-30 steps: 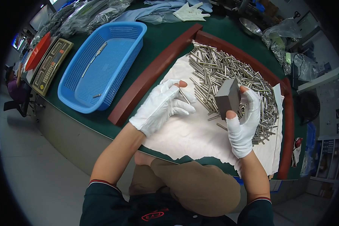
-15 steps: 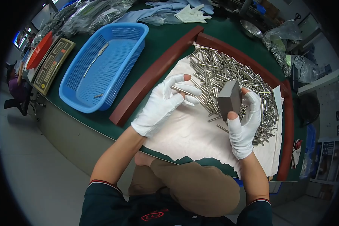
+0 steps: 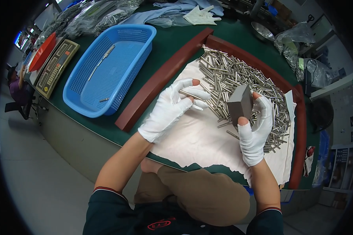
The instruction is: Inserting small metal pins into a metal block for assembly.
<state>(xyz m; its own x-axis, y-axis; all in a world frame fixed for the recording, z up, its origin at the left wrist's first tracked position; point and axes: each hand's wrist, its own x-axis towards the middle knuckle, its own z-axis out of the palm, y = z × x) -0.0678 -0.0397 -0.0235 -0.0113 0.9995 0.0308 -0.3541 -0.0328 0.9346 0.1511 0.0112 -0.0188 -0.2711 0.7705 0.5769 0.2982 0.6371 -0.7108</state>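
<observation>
My left hand (image 3: 170, 109), in a white glove, pinches a thin metal rod (image 3: 193, 95) between thumb and fingers, just left of the pile. A grey metal block (image 3: 240, 105) is held upright in my right hand (image 3: 255, 129), also in a white glove, over the right part of the pile. Several short metal rods (image 3: 239, 78) lie heaped on a white cloth (image 3: 192, 137) inside a dark red wooden frame (image 3: 161, 78). The two hands are a short way apart, the rod's tip pointing toward the block.
A blue plastic basket (image 3: 110, 66) with a few rods in it stands to the left on the green table (image 3: 172, 39). Beyond it lie a keypad device (image 3: 57, 66), a red tray (image 3: 43, 51), plastic bags, a spare glove (image 3: 202, 15) and a metal bowl (image 3: 262, 31).
My left hand has shifted slightly left and up with the rod, turning it more level. The right hand and block have barely moved.
</observation>
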